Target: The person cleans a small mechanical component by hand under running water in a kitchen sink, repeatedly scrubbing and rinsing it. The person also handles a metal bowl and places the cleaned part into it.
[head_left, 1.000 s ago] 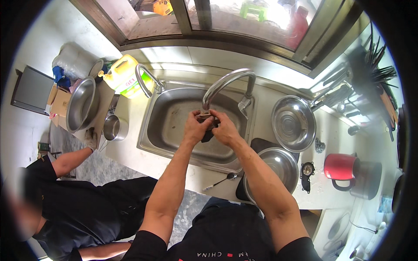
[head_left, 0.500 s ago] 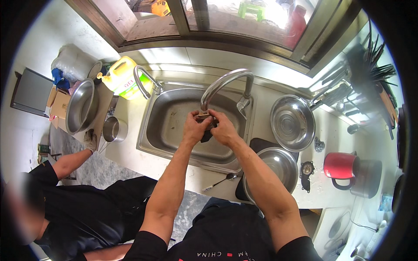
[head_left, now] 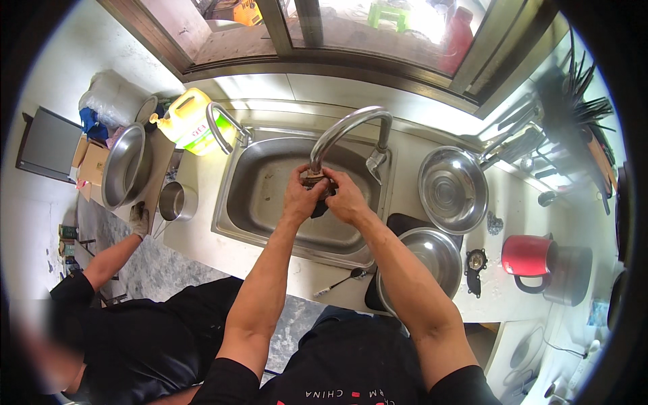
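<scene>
Over the sink [head_left: 246,202], my left hand [head_left: 300,196] and my right hand [head_left: 346,197] are closed together on a small dark part [head_left: 320,208]. They hold it right below the mouth of the curved chrome faucet [head_left: 345,120]. Fingers and thumbs cover most of the part, so its kind does not show; a black piece of it hangs below them. Whether water is running cannot be made out. The sink's steel bowl holds nothing else that I can see.
Steel basins [head_left: 453,189] stand right of the sink, near a flat dark metal part [head_left: 476,271] and a red kettle [head_left: 526,256]. A spoon [head_left: 342,282] lies at the front edge. Left are a steel pot [head_left: 178,201], a yellow jug [head_left: 196,121] and a co-worker's gloved hand [head_left: 140,219].
My hands stay under the faucet and turn the dark part slightly between the fingers. At the left, the co-worker's head and upper body have shifted lower, with the gloved hand staying in place.
</scene>
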